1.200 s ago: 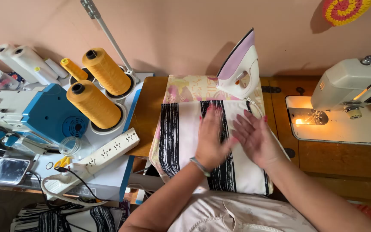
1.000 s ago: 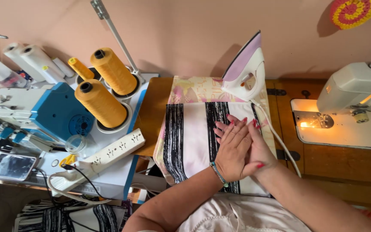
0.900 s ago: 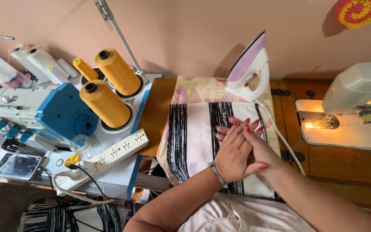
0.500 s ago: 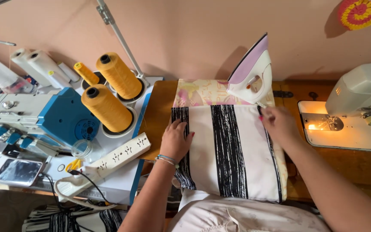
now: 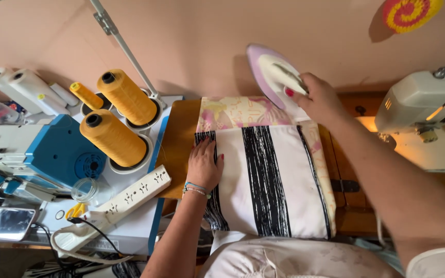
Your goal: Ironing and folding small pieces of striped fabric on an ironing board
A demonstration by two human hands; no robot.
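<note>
A white cloth with black stripes [image 5: 274, 180] lies flat over a pink and yellow patterned pad [image 5: 233, 112] on a wooden table. My left hand [image 5: 204, 166] presses flat on the cloth's left edge, fingers spread. My right hand [image 5: 318, 98] is closed around the handle of a lilac and white iron [image 5: 271, 72], which stands tilted at the far end of the pad, near the wall.
Left of the table stands a blue and white overlock machine [image 5: 52, 154] with yellow thread cones [image 5: 112, 138], a white power strip [image 5: 130, 193], a small glass jar [image 5: 83, 190] and a phone [image 5: 3, 222]. A white sewing machine [image 5: 423, 118] with a lit lamp is at the right.
My hands were smoothing the middle of the cloth together. They parted: the left went to the cloth's left edge, the right reached up and took hold of the iron's handle.
</note>
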